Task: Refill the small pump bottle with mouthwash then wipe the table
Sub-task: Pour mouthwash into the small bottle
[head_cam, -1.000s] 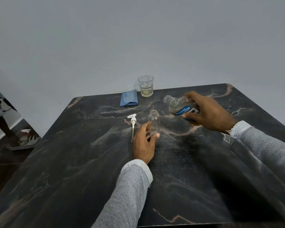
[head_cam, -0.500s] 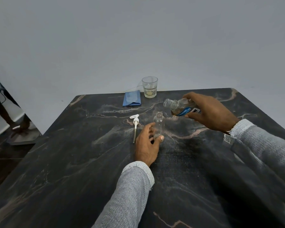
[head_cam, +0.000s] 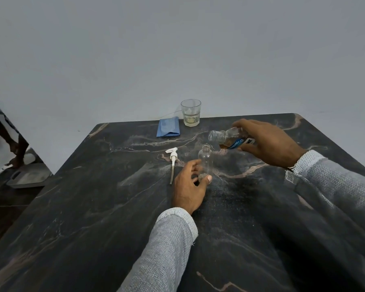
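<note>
- Steadying the small pump bottle (head_cam: 205, 160) at its base: our left hand (head_cam: 188, 186) has thumb and fingers curled round the bottom, so the light, empty-looking bottle stands upright on the table (head_cam: 93, 207) and should not tip when liquid hits it.
- Our right hand (head_cam: 268, 142) is clasped round the mouthwash bottle (head_cam: 230, 138), which lies tilted nearly on its side in the air, uncapped mouth toward the small bottle's neck. The mouth sits just above and to the right of the neck, apart from it.
- Amber liquid pools in the lower side of the tilted bottle; we see no stream yet, so we judge the pour is about to begin.
- The small bottle's opening is narrow. Alignment matters here; a quick tilt would likely spill onto the marble-patterned top.
- Pump head (head_cam: 173, 157) with its dip tube lies flat on the table just left of the small bottle, within reach for refitting afterwards.
- Blue cloth (head_cam: 168, 127) sits folded near the far edge, beside a glass (head_cam: 190, 112) holding a little pale liquid; we take the cloth to be set by for the wiping step, not yet started.
</note>
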Demonstrator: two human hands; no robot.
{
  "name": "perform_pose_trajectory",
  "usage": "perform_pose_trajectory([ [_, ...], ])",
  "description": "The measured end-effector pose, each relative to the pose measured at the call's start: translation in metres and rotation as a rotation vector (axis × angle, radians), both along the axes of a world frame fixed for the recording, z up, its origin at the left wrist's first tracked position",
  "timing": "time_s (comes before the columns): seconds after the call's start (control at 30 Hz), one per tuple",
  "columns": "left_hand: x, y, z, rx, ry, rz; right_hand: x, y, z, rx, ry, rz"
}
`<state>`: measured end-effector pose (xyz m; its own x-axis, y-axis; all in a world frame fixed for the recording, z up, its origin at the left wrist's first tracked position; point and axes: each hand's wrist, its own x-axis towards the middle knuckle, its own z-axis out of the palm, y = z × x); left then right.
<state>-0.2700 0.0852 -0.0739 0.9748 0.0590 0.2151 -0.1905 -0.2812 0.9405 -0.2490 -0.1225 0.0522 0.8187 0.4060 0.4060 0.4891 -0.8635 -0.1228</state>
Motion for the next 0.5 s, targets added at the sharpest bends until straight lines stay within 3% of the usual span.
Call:
perform_pose_trajectory([
  [0.5,-0.001,-0.0002,0.0015,-0.008,-0.006,-0.009,0.0021,-0.0022,0.0056,-0.059,-0.063,0.005],
])
